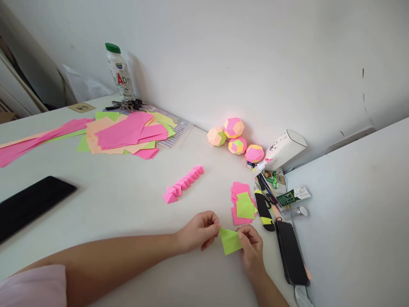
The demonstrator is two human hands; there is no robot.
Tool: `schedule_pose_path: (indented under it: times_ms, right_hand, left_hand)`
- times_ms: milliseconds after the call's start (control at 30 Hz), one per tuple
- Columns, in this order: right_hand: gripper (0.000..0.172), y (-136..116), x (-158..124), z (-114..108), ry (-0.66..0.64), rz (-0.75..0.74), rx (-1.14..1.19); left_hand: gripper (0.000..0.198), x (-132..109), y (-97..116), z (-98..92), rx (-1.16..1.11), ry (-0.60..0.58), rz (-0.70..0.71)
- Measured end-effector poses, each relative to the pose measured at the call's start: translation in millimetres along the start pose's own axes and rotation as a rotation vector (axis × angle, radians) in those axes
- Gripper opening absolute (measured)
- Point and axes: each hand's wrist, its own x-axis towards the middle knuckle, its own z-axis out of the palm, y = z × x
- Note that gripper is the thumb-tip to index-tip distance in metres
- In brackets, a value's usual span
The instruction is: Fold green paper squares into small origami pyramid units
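Jointly held green paper (230,242), both hands (197,231) (253,249) pinching

A pale pink sleeve (33,286), leaning slightly toward lavender, is covering the upper part of the left arm (121,266), its hem (65,281) forming a clean, nearly straight edge. The cloth (44,283) is looking plain and matte, though too little is showing to be sure. Both this arm and the right arm (270,288) are narrowing toward bare wrists (177,243).
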Motion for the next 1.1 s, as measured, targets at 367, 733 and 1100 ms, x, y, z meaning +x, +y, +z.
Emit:
schedule_pose_path:
  times_ms: [367, 733, 1100]
  right_hand:
    - [0.027, -10, -3, 6, -0.089, 0.045, -0.053]
    - [0.027, -15, -2, 8, -0.074, 0.051, -0.086]
    - [0.026, -13, -2, 8, -0.089, 0.055, -0.073]
  left_hand:
    - [0.014, -1, -2, 2.8, 0.071, -0.136, 0.046]
    - [0.012, -6, 3, 1.3, 0.076, -0.182, 0.039]
    - [0.031, -4, -1, 0.5, 0.059, -0.141, 0.069]
